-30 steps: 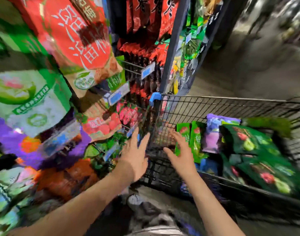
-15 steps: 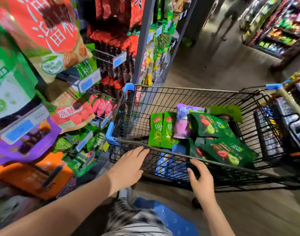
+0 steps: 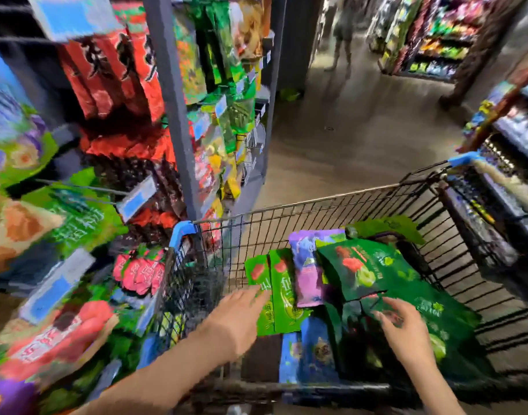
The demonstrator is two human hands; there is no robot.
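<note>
The tall grey display rack of hanging snack bags point(image 3: 174, 121) fills the left half of the frame, heavily blurred. Beside it, in the lower centre and right, stands the black wire shopping cart point(image 3: 316, 199) with blue plastic corners.

What has changed: half a second ago both hands were at the near rim of the cart. Now they have passed over that rim and reach down into the basket, so I judge that sorting or picking up the goods has begun, not pushing.

Inside, the large dark green glossy snack bag with red and green fruit print point(image 3: 370, 271) lies right of centre. The pair of flat light green packets point(image 3: 283, 292) lies left of it.

My left hand point(image 3: 241, 313), at lower centre, has its fingers straight and released, the tips at the lower left edge of the light green packets. Because of blur I cannot tell whether they touch. My right hand point(image 3: 409, 336), at lower right, hovers over the near end of the dark green bag with fingers loosely spread, grasping nothing.
</note>
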